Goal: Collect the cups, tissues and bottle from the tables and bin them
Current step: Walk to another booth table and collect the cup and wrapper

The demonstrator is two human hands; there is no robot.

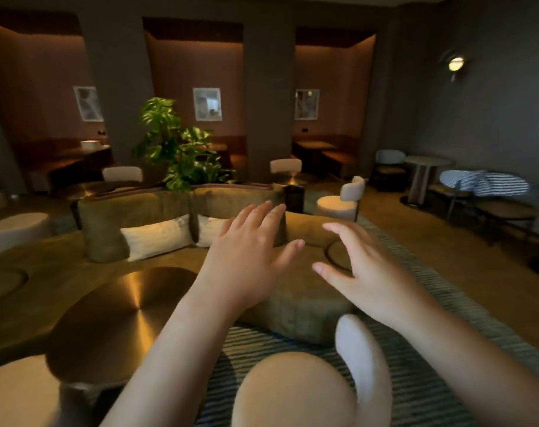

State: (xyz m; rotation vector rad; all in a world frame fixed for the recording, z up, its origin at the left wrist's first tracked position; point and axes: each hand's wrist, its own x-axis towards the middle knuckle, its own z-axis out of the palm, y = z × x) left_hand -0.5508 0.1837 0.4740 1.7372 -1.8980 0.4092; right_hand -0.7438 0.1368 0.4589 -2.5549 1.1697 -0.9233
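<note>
Two empty hands, left hand [246, 257] and right hand [366, 272], fingers spread, hover mid-frame above a brass surface [120, 322]; no litter visible, so searching the room likely comes next.

A round counter [120, 322] is placed low L. A sofa [132, 211] is set behind it, w/ two cushions [157, 237] leaned on its backrest. A plant [175, 149] is stood behind the sofa, approx. centre. R of the round counter a padded seat block [302, 315] is set on a rug [431, 396]. A chair [292, 392] is seen nearest, bottom centre. Booths [314, 146] are lined along the back wall, w/ a box [91, 144] sat in the L one. Far R, a small counter [425, 171] is flanked by side chairs [389, 163].
</note>
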